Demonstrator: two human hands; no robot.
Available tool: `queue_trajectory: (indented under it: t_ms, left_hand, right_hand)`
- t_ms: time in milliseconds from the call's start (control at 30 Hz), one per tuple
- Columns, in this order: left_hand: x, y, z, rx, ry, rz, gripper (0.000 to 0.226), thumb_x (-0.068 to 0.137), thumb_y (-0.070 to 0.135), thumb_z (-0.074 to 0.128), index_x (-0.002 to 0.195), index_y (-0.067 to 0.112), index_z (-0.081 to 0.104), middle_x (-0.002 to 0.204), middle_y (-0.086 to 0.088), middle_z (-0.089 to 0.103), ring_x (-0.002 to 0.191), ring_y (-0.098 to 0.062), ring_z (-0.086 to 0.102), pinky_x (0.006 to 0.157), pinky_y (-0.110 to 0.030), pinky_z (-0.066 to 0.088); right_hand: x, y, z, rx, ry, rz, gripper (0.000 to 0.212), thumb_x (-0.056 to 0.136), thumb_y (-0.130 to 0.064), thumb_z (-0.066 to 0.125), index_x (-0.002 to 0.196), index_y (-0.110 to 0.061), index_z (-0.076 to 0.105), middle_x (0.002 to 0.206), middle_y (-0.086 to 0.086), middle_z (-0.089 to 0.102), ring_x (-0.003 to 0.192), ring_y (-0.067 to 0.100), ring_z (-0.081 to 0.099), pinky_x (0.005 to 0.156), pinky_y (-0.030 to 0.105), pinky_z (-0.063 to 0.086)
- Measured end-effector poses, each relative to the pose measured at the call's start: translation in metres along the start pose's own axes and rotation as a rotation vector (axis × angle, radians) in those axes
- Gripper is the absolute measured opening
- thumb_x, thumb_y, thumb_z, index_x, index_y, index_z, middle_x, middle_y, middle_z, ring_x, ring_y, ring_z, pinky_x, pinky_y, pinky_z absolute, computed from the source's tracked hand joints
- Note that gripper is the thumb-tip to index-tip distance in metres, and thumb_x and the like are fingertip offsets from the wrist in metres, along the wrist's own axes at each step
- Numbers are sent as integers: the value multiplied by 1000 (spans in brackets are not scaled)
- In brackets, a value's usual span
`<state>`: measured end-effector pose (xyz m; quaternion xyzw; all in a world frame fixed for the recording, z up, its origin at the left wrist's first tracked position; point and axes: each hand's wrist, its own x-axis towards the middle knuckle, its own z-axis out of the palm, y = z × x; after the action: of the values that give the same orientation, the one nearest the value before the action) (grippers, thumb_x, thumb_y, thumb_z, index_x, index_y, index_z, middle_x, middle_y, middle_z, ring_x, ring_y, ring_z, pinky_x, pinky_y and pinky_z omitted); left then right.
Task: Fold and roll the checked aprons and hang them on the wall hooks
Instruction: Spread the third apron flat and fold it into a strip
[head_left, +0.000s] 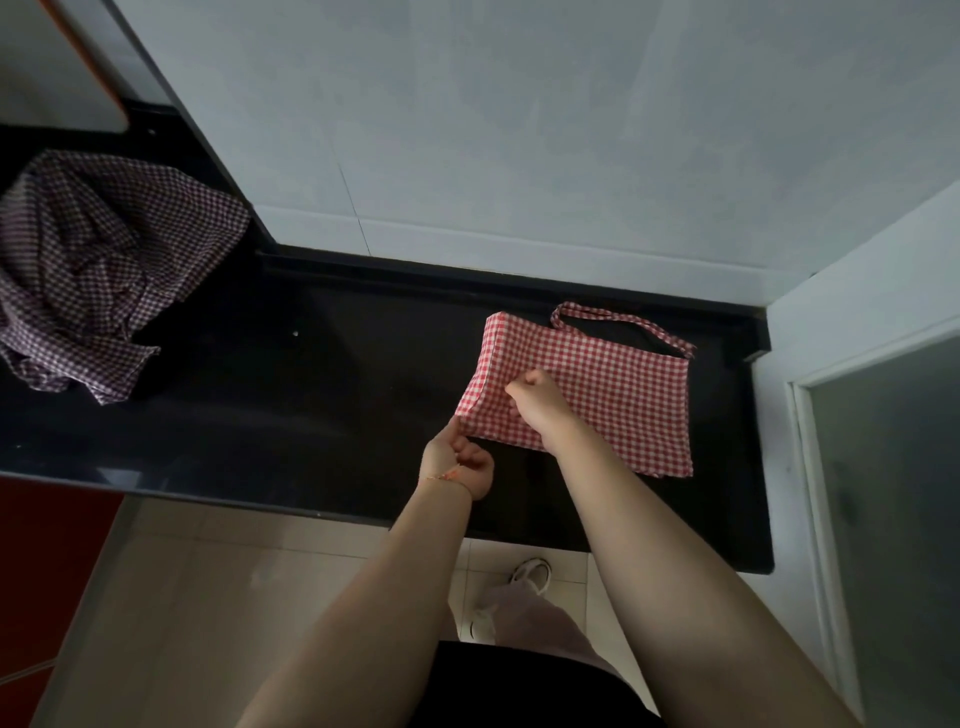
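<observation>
A red-and-white checked apron (618, 384) lies folded into a rectangle on the black countertop (322, 384), its strap loop (623, 317) at the far edge. My left hand (457, 460) pinches the apron's near left corner and lifts it slightly. My right hand (535, 400) grips the same left edge a little farther in, fingers curled over the cloth. A dark purple checked apron (98, 270) sits crumpled at the far left of the counter.
A pale tiled wall (519, 130) rises behind the counter. A frosted door (883, 493) and its white frame close off the right side. Beige floor tiles and my shoe (532, 574) show below the counter's front edge. A red cabinet front (41, 571) is at lower left.
</observation>
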<state>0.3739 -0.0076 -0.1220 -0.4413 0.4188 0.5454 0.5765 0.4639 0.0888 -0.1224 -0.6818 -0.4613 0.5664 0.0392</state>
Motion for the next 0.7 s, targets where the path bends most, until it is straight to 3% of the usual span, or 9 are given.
queue_trajectory:
  t_ms: [100,233,333,400,467,533,600,700]
  left_hand:
    - [1,-3,-4,-41,4,64,12,93,14,64,81,15,65,50,8,40,41,-4,30,44,-17,29]
    - [-1,8,-7,367,220,197,8,87,19,67,86,13,62,60,3,51,46,-6,41,42,-21,37]
    - [0,27,-2,659,352,521,23,86,26,68,105,14,62,91,-6,66,76,-19,64,64,-34,55]
    - [0,39,12,936,263,708,30,90,26,66,119,20,60,108,-4,65,92,-20,65,79,-37,56]
    - [2,48,32,1293,83,846,44,93,17,60,136,27,52,131,-2,55,109,-17,59,91,-34,52]
    - [2,48,55,1642,-115,887,54,93,5,55,143,26,48,144,-2,43,121,-16,50,96,-31,46]
    - [1,45,72,1894,-253,870,47,93,-2,51,133,22,58,138,-2,52,122,-18,52,99,-32,46]
    - [2,40,85,1880,-285,764,36,90,-5,50,109,21,66,112,-2,65,95,-15,60,80,-29,53]
  right_hand:
    - [-1,1,-1,-5,-18,-3,20,101,-26,49,119,-19,50,111,3,59,97,17,58,78,30,44]
    - [-1,2,-5,-79,-50,-32,15,101,-26,49,115,-21,48,115,2,56,101,17,56,83,31,42]
    - [-2,3,-13,-219,-89,-59,21,101,-28,48,120,-19,51,111,-1,57,91,11,55,73,28,42]
    - [-3,4,-18,-329,-116,-68,28,101,-30,48,127,-19,52,119,0,58,99,15,58,79,30,46]
    - [-5,7,-23,-413,-150,-50,37,102,-30,46,137,-18,50,131,2,57,112,20,58,95,36,48]
    - [-6,10,-28,-464,-181,-34,41,101,-28,45,141,-18,47,135,3,54,118,22,56,104,40,45]
    - [-7,10,-31,-485,-197,-25,43,100,-27,46,143,-19,46,133,2,55,118,21,55,104,40,44]
    - [-6,9,-31,-533,-209,-23,43,100,-28,46,142,-19,45,125,2,56,111,19,57,100,38,46]
